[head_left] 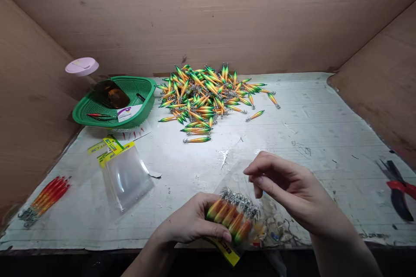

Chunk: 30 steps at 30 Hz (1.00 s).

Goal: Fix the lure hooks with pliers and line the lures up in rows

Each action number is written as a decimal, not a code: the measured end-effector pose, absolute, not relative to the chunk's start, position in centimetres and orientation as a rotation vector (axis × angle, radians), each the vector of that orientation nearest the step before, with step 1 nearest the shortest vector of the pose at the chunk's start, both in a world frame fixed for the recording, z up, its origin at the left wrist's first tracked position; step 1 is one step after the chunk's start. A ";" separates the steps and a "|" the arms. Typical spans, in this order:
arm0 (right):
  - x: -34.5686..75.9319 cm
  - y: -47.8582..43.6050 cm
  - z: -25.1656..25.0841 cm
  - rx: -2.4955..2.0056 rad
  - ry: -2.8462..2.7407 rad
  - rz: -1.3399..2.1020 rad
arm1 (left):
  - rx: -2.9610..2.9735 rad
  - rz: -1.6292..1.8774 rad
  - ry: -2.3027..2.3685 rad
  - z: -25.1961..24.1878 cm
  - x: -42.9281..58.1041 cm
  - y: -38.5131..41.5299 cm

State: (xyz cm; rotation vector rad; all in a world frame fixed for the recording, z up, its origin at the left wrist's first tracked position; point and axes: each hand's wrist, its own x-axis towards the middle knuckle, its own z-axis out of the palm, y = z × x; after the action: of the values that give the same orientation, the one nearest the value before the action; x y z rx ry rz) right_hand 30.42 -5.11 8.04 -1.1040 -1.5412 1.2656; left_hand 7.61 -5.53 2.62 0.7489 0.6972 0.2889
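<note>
in the head view, the left hand (198, 220) grasps a clear bag (235, 177) at the near edge of the worktable (325, 117), with the thumb across its front and the fingers behind. the bag contains a row of orange-and-green lures (229, 214); their metal hooks face the far side, and the yellow header (227, 251) is at the near end. the right hand (282, 181) is positioned to the right of the bag's far part, fingers bent and thumb close to them; whether it pinches the film cannot be told. a loose pile of matching lures (201, 91) lies at the far middle. to its left stands a green basket (149, 104), holding a bottle with a pink lid (82, 66) and a white card (130, 113). nearer, on the left, lie clear packets with yellow headers (130, 177) and, further left, a bundle of red-and-yellow lures (48, 199). red-handled pliers (398, 186) lie at the far right of the picture, toward the near side.
</note>
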 end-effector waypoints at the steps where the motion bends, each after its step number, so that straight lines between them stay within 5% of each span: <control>1: 30.4 -5.1 8.1 -1.095 -1.575 1.228 | 0.761 0.295 0.706 2.5 7.6 -5.6; 30: 30.3 -5.8 7.7 -1.204 -1.879 0.874 | 0.847 0.375 0.675 3.4 7.7 -6.5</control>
State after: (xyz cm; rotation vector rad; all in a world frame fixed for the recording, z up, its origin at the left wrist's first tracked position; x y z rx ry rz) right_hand 30.25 -5.79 7.71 -1.2037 -1.8791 0.8736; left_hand 7.70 -6.47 3.38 0.8472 0.6750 0.3746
